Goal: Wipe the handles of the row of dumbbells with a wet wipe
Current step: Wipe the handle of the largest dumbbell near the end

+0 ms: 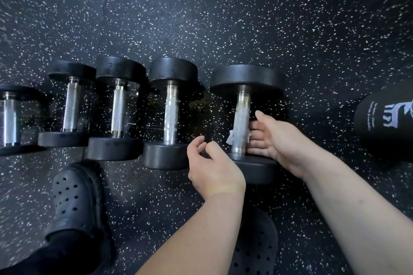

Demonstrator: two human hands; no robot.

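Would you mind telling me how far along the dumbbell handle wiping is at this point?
Done: nothing shows that any handle is finished. In hand: the right hand holds the wet wipe round the rightmost dumbbell's handle; the left hand hovers beside it, holding nothing. Left: the other four dumbbells have no hand on them; whether they were wiped cannot be told.

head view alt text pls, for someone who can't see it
The right hand wraps a white wet wipe around the handle of the rightmost dumbbell in a row of five on a speckled black floor. The left hand hovers beside it, holding nothing.
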